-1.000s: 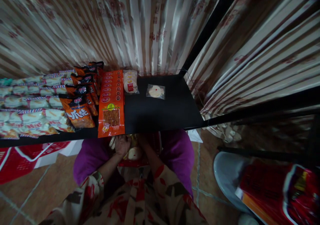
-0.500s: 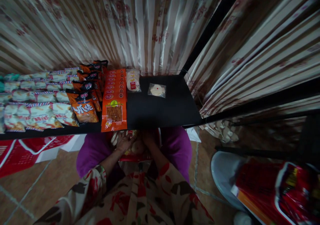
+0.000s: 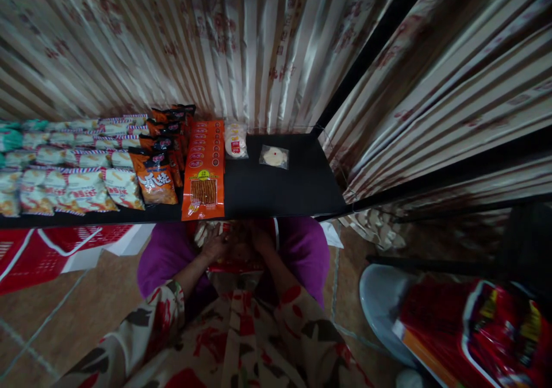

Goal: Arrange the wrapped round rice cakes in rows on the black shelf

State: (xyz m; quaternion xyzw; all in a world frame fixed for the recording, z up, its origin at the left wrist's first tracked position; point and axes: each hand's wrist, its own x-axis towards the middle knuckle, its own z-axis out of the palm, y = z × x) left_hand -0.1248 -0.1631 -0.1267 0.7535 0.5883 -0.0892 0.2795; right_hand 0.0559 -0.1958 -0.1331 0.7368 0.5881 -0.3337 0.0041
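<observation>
fingers point(image 3: 219, 239) of our left hand point(image 3: 212, 245) are bent down and lie on the packs point(image 3: 202, 231) in our lap; if they grip one or only rest on it, we are not able to see. our right hand point(image 3: 261, 242) is beside it, dark and half under the shelf point(image 3: 280, 195) edge, and how far its fingers are open is not clear. both forearms come from flowered sleeves point(image 3: 168, 313) and point forward, the wrists low. the packs are pale, shiny plastic, crumpled, lying in a red basket point(image 3: 235, 268) on purple trousers point(image 3: 164, 256). the shelf edge covers most of them, so their long axis we can not judge. on the black shelf a long orange pack point(image 3: 204, 189) lies with its long side running away from us to the striped satin curtain point(image 3: 259, 43); a round cake point(image 3: 274, 157) in clear film is well apart to its right.
</observation>
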